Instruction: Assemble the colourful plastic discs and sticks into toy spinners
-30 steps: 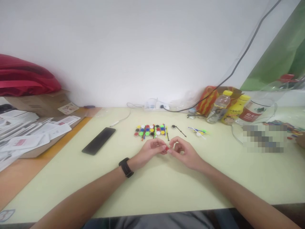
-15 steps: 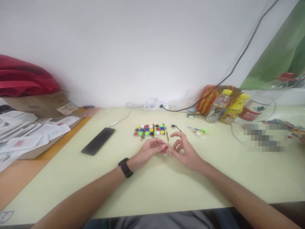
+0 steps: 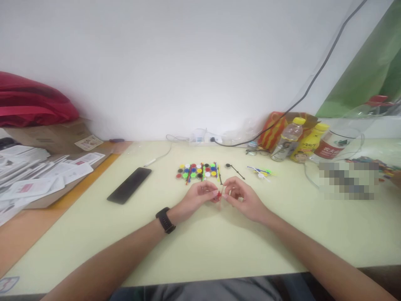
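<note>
Between the thumb and fingers of my left hand (image 3: 202,194) is a small red plastic piece (image 3: 219,194). A thin red stick (image 3: 220,205), smeared by motion, runs up and down beside it. My right hand (image 3: 242,198) has its fingers curled, with the thumb and index tips close around the stick; their exact contact is hard to make out. Just beyond my hands lie rows of coloured plastic discs (image 3: 194,170) with thin sticks between them. Behind my right hand, a black stick with a round disc (image 3: 228,165) rests on the table.
A black phone (image 3: 129,185) lies to the left. Several coloured sticks (image 3: 259,172) lie right of the discs. Bottles (image 3: 286,140), a power strip (image 3: 205,137) and a cable line the wall. Papers (image 3: 46,179) and a cardboard box (image 3: 46,138) occupy the far left.
My right index finger has come down and in toward the red stick, which now looks blurred. The left hand stays in place, holding the red piece.
</note>
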{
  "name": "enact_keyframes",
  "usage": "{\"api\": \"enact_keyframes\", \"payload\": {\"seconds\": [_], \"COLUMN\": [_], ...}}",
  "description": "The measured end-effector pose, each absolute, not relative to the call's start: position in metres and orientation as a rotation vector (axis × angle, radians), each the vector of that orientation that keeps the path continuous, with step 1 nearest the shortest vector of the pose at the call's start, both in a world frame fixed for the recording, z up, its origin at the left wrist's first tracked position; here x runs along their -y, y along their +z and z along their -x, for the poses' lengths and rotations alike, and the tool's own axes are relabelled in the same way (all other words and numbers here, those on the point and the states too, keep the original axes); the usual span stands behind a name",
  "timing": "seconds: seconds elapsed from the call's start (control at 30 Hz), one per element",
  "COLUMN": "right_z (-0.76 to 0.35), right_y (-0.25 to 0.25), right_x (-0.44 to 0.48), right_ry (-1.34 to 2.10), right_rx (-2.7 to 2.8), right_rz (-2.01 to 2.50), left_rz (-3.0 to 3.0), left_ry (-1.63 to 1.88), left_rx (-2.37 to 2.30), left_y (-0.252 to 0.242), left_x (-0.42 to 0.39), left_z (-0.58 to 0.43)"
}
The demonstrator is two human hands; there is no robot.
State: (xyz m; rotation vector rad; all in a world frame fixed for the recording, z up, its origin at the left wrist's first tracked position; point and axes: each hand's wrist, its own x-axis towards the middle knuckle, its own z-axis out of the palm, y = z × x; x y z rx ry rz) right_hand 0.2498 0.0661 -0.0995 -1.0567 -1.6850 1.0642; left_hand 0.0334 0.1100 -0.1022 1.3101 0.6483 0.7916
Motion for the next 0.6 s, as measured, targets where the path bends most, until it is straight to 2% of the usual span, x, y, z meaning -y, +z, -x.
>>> {"api": "enact_keyframes", "payload": {"seconds": [0.47,0.6], "right_z": [-0.250,-0.257], "right_y": [-0.094,-0.089], "right_x": [-0.061,-0.060], "right_ry": [0.920,1.275], "right_rx": [1.693,1.645], "right_rz": [1.101,0.928], "left_rz": [-1.300,-1.302], "left_ry": [0.803,0.814], "left_rx": [-0.664,-0.666], "left_y": [-0.104,-0.104], "left_x": [-0.111,-0.111], "left_z": [-0.032,-0.033]}}
